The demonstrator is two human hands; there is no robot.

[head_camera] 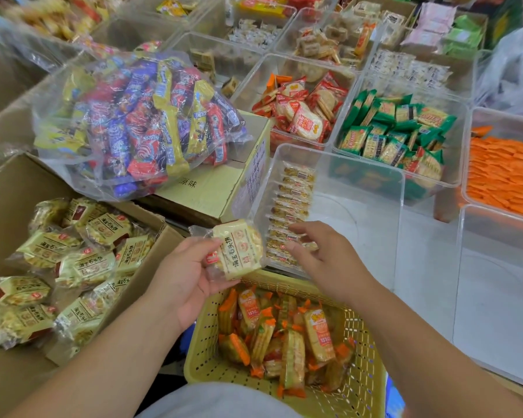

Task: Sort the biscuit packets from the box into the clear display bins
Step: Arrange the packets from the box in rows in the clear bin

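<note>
Right under me sits a yellow perforated basket (363, 359), heaped with slim orange-ended packets (284, 336) lying every which way. To my upper left a clear plastic bag (139, 116) bulges with purple, red and yellow snack bars. It rests on a closed cardboard carton (206, 188) with printed characters on top. Farther out I see red packets of round crackers (302, 113). Just right of them are green packets of square crackers (396, 134), and at the far right orange packets (501, 173) laid in tight rows. At the back, pink packs (435, 22) lie beside light green packs (462, 37).
</note>
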